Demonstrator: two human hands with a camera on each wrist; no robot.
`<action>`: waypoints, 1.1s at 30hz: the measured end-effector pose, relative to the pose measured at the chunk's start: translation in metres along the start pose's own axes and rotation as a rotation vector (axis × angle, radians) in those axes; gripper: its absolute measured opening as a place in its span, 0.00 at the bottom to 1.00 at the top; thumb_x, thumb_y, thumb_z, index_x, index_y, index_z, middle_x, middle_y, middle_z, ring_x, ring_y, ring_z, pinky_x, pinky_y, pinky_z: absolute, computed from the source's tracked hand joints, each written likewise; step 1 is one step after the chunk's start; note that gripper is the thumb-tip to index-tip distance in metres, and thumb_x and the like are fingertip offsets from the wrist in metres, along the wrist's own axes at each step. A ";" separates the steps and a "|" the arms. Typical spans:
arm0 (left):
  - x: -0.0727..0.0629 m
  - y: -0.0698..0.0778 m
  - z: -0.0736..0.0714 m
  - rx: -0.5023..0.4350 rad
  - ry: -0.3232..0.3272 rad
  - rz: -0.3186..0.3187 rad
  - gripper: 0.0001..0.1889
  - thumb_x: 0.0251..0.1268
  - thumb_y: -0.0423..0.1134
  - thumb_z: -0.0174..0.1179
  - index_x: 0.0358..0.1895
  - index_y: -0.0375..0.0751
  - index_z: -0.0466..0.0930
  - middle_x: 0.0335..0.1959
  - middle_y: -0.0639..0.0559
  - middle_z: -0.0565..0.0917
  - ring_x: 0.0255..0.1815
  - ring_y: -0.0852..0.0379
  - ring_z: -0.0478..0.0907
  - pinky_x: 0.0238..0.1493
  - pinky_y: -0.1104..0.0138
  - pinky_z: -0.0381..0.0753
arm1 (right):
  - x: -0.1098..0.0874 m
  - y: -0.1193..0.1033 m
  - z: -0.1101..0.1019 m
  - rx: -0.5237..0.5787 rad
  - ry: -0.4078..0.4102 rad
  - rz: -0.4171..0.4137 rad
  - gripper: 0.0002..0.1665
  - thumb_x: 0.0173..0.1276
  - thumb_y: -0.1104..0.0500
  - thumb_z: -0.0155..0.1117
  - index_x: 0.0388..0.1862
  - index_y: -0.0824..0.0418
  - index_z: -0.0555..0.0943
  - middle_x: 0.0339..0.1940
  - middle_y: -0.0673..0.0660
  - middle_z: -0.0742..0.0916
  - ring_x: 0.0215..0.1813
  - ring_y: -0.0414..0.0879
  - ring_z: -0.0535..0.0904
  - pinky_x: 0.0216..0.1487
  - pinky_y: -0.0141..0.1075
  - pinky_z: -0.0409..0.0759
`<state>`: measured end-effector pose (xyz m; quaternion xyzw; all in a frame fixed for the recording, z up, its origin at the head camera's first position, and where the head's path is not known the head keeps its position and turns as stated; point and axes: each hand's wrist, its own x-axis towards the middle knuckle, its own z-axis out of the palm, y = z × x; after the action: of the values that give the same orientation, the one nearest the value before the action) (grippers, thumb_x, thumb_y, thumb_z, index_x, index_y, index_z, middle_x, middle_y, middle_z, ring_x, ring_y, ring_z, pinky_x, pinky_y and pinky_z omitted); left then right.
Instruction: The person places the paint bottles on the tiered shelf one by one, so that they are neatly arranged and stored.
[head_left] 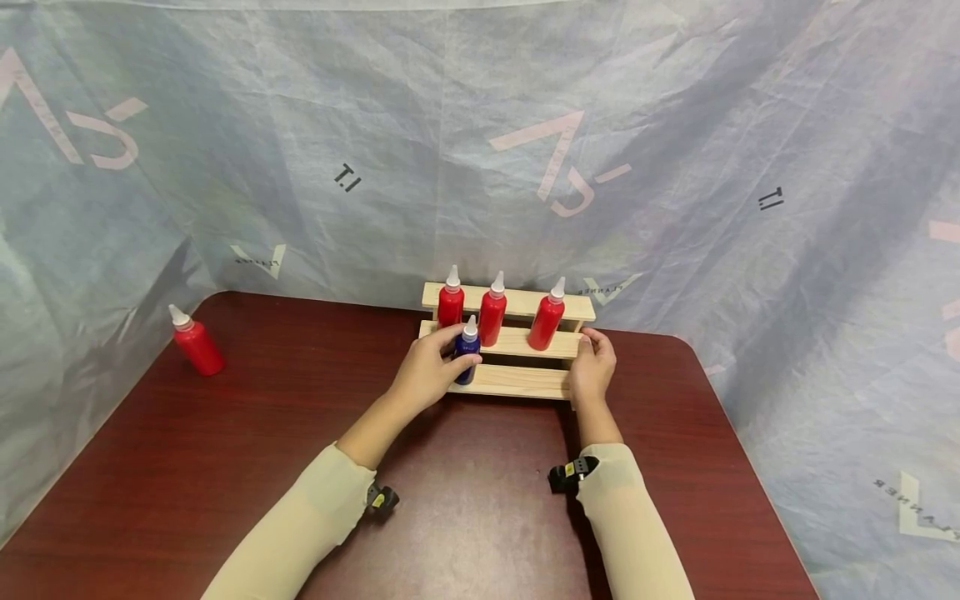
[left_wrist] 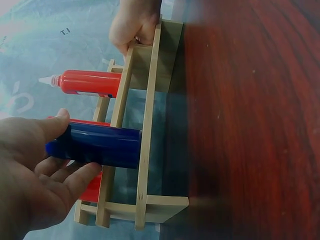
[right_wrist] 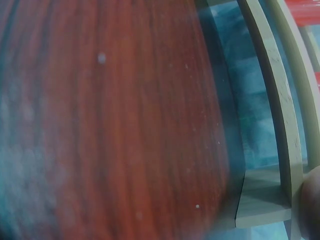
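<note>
A blue squeeze bottle point(head_left: 467, 348) with a white pointed cap stands at the lowest, front step of a light wooden three-step rack point(head_left: 525, 382). Around it are the thumb and fingers of my left hand point(head_left: 424, 372), and in the left wrist view the base of the bottle meets the front plank. My right hand point(head_left: 592, 372) grips the right end of the rack, its fingers curled at the side by the middle step. On the middle step stand three red squeeze bottles: a left one point(head_left: 451, 307), partly hidden, a centre one point(head_left: 492, 318) and a right one point(head_left: 547, 322).
Another red squeeze bottle point(head_left: 199, 347) stands apart near the left edge of the dark red-brown table point(head_left: 480, 517). Grey printed cloth point(head_left: 420, 133) hangs behind the table and along both sides. The rack is close to the table's back edge.
</note>
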<state>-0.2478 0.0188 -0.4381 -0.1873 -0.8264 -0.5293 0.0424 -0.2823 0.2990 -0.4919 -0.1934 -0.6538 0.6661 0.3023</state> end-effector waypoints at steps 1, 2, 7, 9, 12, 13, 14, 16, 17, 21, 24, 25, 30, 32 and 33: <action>0.000 0.000 0.000 0.004 -0.001 0.002 0.29 0.67 0.42 0.74 0.70 0.40 0.80 0.65 0.39 0.85 0.67 0.45 0.84 0.65 0.54 0.85 | 0.000 0.000 0.000 0.000 0.000 0.001 0.15 0.83 0.66 0.52 0.57 0.73 0.81 0.43 0.51 0.81 0.43 0.37 0.75 0.45 0.25 0.74; 0.001 0.000 0.000 0.007 -0.002 0.004 0.29 0.67 0.42 0.74 0.70 0.40 0.80 0.65 0.39 0.85 0.67 0.45 0.84 0.66 0.54 0.85 | -0.001 0.000 0.000 0.004 -0.001 0.002 0.15 0.83 0.66 0.52 0.57 0.73 0.81 0.43 0.51 0.81 0.43 0.37 0.75 0.45 0.25 0.74; 0.003 -0.001 0.002 0.015 -0.003 -0.004 0.31 0.66 0.41 0.74 0.72 0.40 0.78 0.67 0.40 0.84 0.69 0.44 0.83 0.68 0.53 0.84 | -0.003 -0.002 -0.001 0.005 0.005 0.005 0.14 0.83 0.66 0.52 0.57 0.72 0.81 0.41 0.50 0.80 0.42 0.38 0.75 0.43 0.25 0.74; 0.004 -0.001 0.003 0.018 -0.005 -0.010 0.32 0.66 0.41 0.74 0.73 0.41 0.78 0.68 0.40 0.84 0.69 0.44 0.82 0.68 0.53 0.83 | -0.004 -0.003 -0.002 0.003 0.005 0.008 0.14 0.83 0.66 0.52 0.57 0.72 0.81 0.41 0.50 0.80 0.42 0.38 0.75 0.43 0.25 0.73; 0.004 -0.002 0.003 0.017 -0.009 -0.022 0.33 0.65 0.40 0.74 0.73 0.41 0.77 0.69 0.39 0.83 0.70 0.44 0.82 0.69 0.53 0.83 | -0.004 -0.003 -0.002 -0.001 0.000 0.010 0.15 0.83 0.65 0.52 0.58 0.72 0.81 0.42 0.50 0.80 0.42 0.38 0.74 0.44 0.25 0.73; 0.004 -0.002 0.003 0.018 -0.010 -0.023 0.33 0.65 0.40 0.74 0.74 0.41 0.76 0.69 0.39 0.83 0.70 0.44 0.82 0.68 0.53 0.83 | -0.004 -0.003 -0.002 -0.001 -0.003 0.010 0.15 0.83 0.65 0.52 0.58 0.72 0.81 0.42 0.50 0.80 0.43 0.38 0.74 0.44 0.25 0.73; 0.005 -0.002 0.003 0.015 -0.013 -0.028 0.33 0.66 0.40 0.74 0.74 0.41 0.76 0.69 0.39 0.82 0.70 0.44 0.81 0.69 0.53 0.83 | -0.004 -0.003 -0.002 -0.002 -0.002 0.008 0.15 0.83 0.65 0.52 0.58 0.72 0.81 0.42 0.51 0.80 0.43 0.38 0.74 0.44 0.26 0.73; 0.005 -0.001 0.003 0.013 -0.017 -0.033 0.34 0.66 0.39 0.74 0.74 0.41 0.76 0.70 0.39 0.82 0.71 0.44 0.81 0.68 0.52 0.83 | -0.004 -0.003 -0.002 -0.005 -0.002 0.008 0.15 0.83 0.65 0.52 0.58 0.72 0.81 0.42 0.51 0.80 0.43 0.38 0.74 0.45 0.26 0.73; 0.005 -0.001 0.003 0.015 -0.018 -0.035 0.34 0.66 0.39 0.74 0.74 0.41 0.76 0.70 0.39 0.82 0.71 0.44 0.81 0.68 0.52 0.83 | -0.004 -0.003 -0.002 -0.009 -0.001 0.007 0.15 0.83 0.65 0.52 0.58 0.72 0.81 0.42 0.50 0.80 0.43 0.38 0.74 0.45 0.26 0.73; 0.005 0.000 0.003 0.031 -0.023 -0.033 0.34 0.66 0.37 0.74 0.75 0.41 0.75 0.70 0.39 0.81 0.70 0.44 0.81 0.66 0.51 0.85 | -0.004 -0.003 -0.002 -0.006 0.005 0.011 0.15 0.83 0.65 0.52 0.58 0.72 0.81 0.43 0.51 0.80 0.43 0.38 0.74 0.46 0.26 0.73; 0.004 0.000 0.003 0.044 -0.025 -0.026 0.34 0.66 0.37 0.74 0.75 0.41 0.75 0.70 0.39 0.82 0.68 0.44 0.82 0.64 0.51 0.86 | -0.003 -0.003 -0.002 -0.008 0.013 0.014 0.15 0.83 0.65 0.52 0.58 0.72 0.81 0.44 0.52 0.81 0.44 0.38 0.74 0.47 0.27 0.73; 0.004 0.000 0.003 0.045 -0.024 -0.024 0.34 0.66 0.37 0.74 0.75 0.41 0.75 0.69 0.39 0.82 0.67 0.44 0.82 0.64 0.51 0.87 | -0.003 -0.002 -0.002 -0.012 0.015 0.015 0.14 0.83 0.65 0.52 0.58 0.72 0.81 0.44 0.52 0.81 0.44 0.38 0.74 0.47 0.27 0.73; 0.004 0.000 0.002 0.029 -0.023 -0.026 0.35 0.66 0.37 0.74 0.76 0.42 0.74 0.70 0.39 0.80 0.67 0.44 0.82 0.64 0.52 0.87 | -0.003 -0.002 -0.001 -0.020 0.018 0.009 0.14 0.83 0.65 0.53 0.57 0.72 0.81 0.42 0.50 0.81 0.43 0.37 0.75 0.46 0.27 0.73; 0.003 0.000 0.001 0.021 -0.022 -0.028 0.35 0.66 0.37 0.74 0.76 0.43 0.73 0.71 0.39 0.80 0.68 0.44 0.82 0.64 0.52 0.87 | -0.003 -0.003 -0.001 -0.022 0.011 0.005 0.14 0.82 0.65 0.53 0.57 0.72 0.81 0.41 0.49 0.81 0.43 0.37 0.75 0.46 0.26 0.73; 0.003 0.000 0.000 0.021 -0.020 -0.026 0.35 0.66 0.37 0.74 0.76 0.44 0.73 0.71 0.40 0.80 0.68 0.44 0.82 0.63 0.52 0.87 | -0.004 -0.003 -0.001 -0.025 0.009 0.003 0.14 0.82 0.65 0.53 0.57 0.72 0.81 0.41 0.49 0.81 0.42 0.37 0.75 0.45 0.26 0.73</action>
<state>-0.2508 0.0196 -0.4375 -0.1815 -0.8346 -0.5193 0.0294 -0.2788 0.2970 -0.4890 -0.2011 -0.6606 0.6574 0.3018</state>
